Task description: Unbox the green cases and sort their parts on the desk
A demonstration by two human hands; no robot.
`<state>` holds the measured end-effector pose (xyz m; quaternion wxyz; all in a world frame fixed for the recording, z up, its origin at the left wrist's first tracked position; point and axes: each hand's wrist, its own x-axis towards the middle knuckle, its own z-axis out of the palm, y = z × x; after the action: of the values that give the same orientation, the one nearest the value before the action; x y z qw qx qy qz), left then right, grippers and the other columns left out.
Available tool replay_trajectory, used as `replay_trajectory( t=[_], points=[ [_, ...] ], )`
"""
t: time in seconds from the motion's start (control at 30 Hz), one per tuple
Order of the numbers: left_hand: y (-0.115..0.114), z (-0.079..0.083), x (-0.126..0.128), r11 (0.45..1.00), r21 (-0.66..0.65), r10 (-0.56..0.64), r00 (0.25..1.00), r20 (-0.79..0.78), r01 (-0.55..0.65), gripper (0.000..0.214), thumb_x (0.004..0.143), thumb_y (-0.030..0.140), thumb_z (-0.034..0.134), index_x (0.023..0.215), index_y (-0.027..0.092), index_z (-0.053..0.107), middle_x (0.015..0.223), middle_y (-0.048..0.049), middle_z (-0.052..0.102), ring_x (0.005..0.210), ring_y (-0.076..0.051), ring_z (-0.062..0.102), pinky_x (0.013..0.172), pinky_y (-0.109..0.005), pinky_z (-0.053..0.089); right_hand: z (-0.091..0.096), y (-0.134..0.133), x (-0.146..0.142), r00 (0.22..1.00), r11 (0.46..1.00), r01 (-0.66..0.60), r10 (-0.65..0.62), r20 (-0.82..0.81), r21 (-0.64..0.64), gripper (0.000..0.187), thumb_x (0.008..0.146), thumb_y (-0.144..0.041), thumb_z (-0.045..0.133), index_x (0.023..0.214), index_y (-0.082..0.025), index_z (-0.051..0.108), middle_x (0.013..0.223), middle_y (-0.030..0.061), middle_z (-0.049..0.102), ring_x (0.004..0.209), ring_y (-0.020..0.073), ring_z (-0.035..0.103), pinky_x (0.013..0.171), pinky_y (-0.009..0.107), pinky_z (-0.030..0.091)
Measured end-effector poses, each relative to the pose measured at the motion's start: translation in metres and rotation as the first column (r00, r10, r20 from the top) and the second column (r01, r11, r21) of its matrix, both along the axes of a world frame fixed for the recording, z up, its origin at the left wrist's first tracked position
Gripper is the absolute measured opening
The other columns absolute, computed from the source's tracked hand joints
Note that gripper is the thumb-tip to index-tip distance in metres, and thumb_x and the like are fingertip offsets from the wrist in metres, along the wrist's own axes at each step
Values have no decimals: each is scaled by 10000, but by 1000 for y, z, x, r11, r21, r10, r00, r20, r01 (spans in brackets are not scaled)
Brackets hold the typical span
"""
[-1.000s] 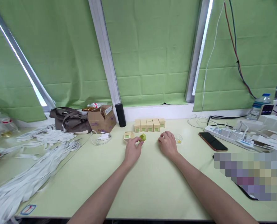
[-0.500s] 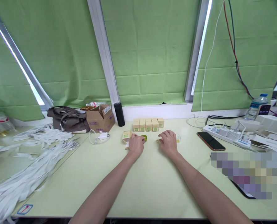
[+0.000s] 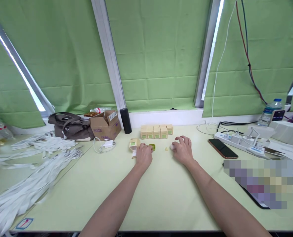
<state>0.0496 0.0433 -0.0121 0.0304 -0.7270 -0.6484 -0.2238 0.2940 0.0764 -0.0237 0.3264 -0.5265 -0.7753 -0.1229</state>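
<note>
Beige boxes [image 3: 157, 132]: six; green jar [image 3: 152, 146]: one.

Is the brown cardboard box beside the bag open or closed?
Open: the cardboard box has its top flaps standing up, beside the bag.

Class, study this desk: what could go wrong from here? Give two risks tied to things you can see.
1. The tiny yellow piece lies loose on the table between the left hand and the right hand; a sweep of either might flick it away.
2. The row of small boxes stands just behind both hands; a reach forward could topple them.
</note>
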Motion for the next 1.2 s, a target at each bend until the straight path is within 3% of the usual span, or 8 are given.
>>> replay_trajectory(
  t=[0.37, 0.67, 0.9, 1.0, 1.1, 1.2],
  points=[
    [-4, 5, 3, 1000, -7, 6, 996, -85, -7, 168, 957, 163, 579, 1029, 212, 723, 1018, -154, 777, 1276, -357, 550, 940, -448, 405, -3, 3, 4, 1000, 999, 19, -19, -11, -27, 252, 792, -119, 648, 953, -234, 805, 1253, 112, 654, 1321, 347, 398, 1154, 523, 224],
    [-6, 6, 4, 999, -2, 52, 991, -126, -53, 206, 957, 217, 610, 1162, 196, 613, 1043, -164, 751, 1186, -337, 594, 929, -420, 411, -5, 3, 5, 1000, 1000, 23, -23, -9, -18, 432, 766, -110, 643, 1170, -204, 764, 1270, 130, 657, 1333, 357, 400, 1159, 525, 229],
    [-9, 10, 3, 996, 9, 86, 987, -137, -85, 240, 937, 217, 645, 1164, 194, 570, 1050, -136, 735, 1139, -307, 625, 915, -394, 423, 10, -9, -1, 1000, 999, -5, 5, -7, 32, 484, 788, -87, 637, 1259, -187, 689, 1280, 139, 646, 1321, 355, 427, 1149, 506, 270],
    [-11, 10, 1, 996, 20, 94, 987, -131, -92, 262, 922, 217, 667, 1163, 192, 569, 1050, -129, 735, 1146, -311, 630, 916, -395, 423, 19, -17, -8, 998, 998, -63, 63, 13, 18, 426, 797, -79, 645, 1205, -190, 697, 1211, 136, 685, 1246, 342, 502, 1084, 470, 331],
    [-13, 11, 0, 995, 35, 93, 988, -122, -89, 278, 907, 199, 678, 1163, 195, 570, 1045, -120, 736, 1146, -308, 635, 918, -391, 422, 24, -25, -18, 987, 987, -150, 153, 58, -50, 230, 873, -117, 606, 1061, -188, 720, 1043, 114, 738, 1043, 288, 612, 922, 396, 394],
    [-16, 13, 0, 995, 63, 83, 991, -109, -77, 292, 898, 180, 680, 1169, 194, 572, 1050, -115, 732, 1143, -301, 639, 922, -387, 425, 23, -32, -28, 971, 972, -209, 219, 96, -108, 156, 900, -128, 580, 904, -199, 719, 862, 66, 754, 810, 222, 644, 736, 329, 363]
  ],
)
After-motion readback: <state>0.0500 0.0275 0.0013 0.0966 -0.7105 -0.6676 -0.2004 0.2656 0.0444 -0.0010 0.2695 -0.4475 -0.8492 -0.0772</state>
